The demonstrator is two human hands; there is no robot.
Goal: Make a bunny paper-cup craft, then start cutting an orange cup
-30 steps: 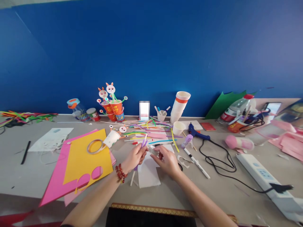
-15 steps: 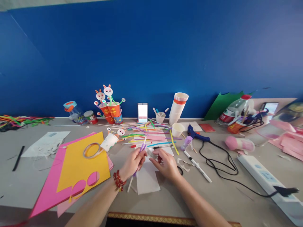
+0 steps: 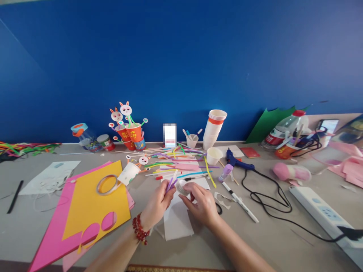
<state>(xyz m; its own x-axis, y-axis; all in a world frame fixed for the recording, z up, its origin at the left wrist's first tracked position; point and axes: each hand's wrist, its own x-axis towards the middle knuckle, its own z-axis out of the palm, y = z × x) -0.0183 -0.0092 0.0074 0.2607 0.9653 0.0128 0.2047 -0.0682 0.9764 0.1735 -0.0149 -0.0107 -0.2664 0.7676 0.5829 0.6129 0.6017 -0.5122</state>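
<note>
My left hand (image 3: 159, 200), with a red bead bracelet at the wrist, is closed around purple pipe cleaners (image 3: 171, 183) whose ends stick up past the fingers. Close beside it, my right hand (image 3: 200, 201) pinches a small whitish roll of tape (image 3: 183, 186), partly covered by the fingers. Below both hands lies a white sheet of paper (image 3: 177, 223). Beyond them is a loose heap of colourful pipe cleaners (image 3: 161, 164). A white paper cup with a rabbit-like face (image 3: 129, 173) rests tilted to the left.
Yellow card (image 3: 93, 204) with round cut-outs lies over pink card at left, a tape ring (image 3: 107, 184) on it. To the right are a white marker (image 3: 241, 203), a blue glue gun (image 3: 236, 161) with black cord, and a power strip (image 3: 320, 207). Stacked cups (image 3: 213, 130) stand behind.
The view has shifted slightly. My hands stay close together, still holding the purple pipe cleaners and the roll; the roll shows a little more clearly between them.
</note>
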